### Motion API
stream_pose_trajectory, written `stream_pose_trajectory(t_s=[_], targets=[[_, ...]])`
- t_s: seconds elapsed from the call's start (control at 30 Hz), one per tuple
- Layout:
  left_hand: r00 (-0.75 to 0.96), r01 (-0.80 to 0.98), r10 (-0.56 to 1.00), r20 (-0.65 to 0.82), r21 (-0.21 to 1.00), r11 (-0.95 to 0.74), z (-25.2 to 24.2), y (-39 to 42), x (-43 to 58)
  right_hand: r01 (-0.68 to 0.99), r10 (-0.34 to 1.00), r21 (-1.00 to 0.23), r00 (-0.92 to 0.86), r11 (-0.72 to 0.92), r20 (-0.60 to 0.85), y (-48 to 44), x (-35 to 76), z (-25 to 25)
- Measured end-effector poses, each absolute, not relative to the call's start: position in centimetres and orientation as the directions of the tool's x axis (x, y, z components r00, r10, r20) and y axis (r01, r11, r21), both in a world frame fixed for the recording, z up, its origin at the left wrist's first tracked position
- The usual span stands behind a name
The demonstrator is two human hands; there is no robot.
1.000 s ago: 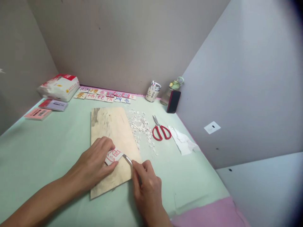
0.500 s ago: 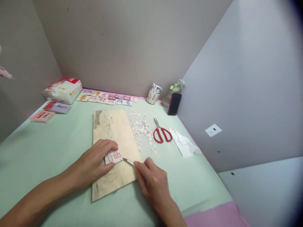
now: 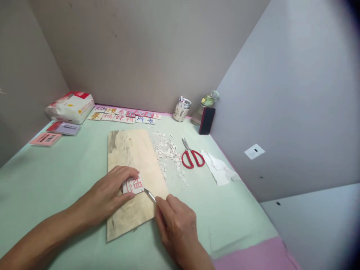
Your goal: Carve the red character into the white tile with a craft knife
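On the wooden board (image 3: 135,150) lies a small white block (image 3: 134,186) with red character lines on its top face. My left hand (image 3: 112,193) grips the block from its left side, thumb at the near edge and fingers at the far edge. A craft knife (image 3: 150,195) with a thin metal blade is pinched in my right hand (image 3: 178,221). Its tip touches or nearly touches the block's right edge. Most of the knife's handle is hidden inside my fingers.
White shavings (image 3: 168,150) are scattered right of the board, beside red-handled scissors (image 3: 191,153) and crumpled tissue (image 3: 219,168). Lettered blocks (image 3: 123,115) line the back. A can (image 3: 181,110), bottle (image 3: 198,112), phone (image 3: 207,120), tissue pack (image 3: 71,107) and packets (image 3: 46,139) stand or lie around.
My right hand and the knife have shifted slightly left and down, with the blade now steeper against the block's right edge. My left hand still holds the block. The whole view moved a little.
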State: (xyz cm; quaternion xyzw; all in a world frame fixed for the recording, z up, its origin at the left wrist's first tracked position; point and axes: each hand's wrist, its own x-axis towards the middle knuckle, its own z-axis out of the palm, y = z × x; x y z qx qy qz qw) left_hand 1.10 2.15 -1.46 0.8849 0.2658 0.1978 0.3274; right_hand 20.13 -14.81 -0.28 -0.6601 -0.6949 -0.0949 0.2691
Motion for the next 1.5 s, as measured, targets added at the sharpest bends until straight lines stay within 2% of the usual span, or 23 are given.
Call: stream_pose_trajectory(t_s=[0.2, 0.83, 1.07, 1.5], targets=[[0.780, 0.319, 0.591, 0.204, 0.683, -0.657, -1.6, 2.0, 1.0, 0.967, 0.858, -0.252, 0.106, 0.028, 0.503, -14.8, 18.7, -1.0], [0.791, 0.344, 0.589, 0.163, 0.679, -0.649, -1.1, 2.0, 1.1, 0.956, 0.840, -0.293, 0.158, 0.002, 0.519, -13.7, 17.9, -1.0], [0.791, 0.343, 0.593, 0.150, 0.694, -0.633, -1.2, 2.1, 1.1, 0.915, 0.870, -0.401, 0.175, 0.029, 0.461, -14.4, 18.9, -0.8], [0.784, 0.348, 0.603, 0.151, 0.697, -0.627, -1.3, 2.2, 1.1, 0.943, 0.865, -0.333, 0.163, 0.005, 0.475, -13.7, 18.5, -1.0]])
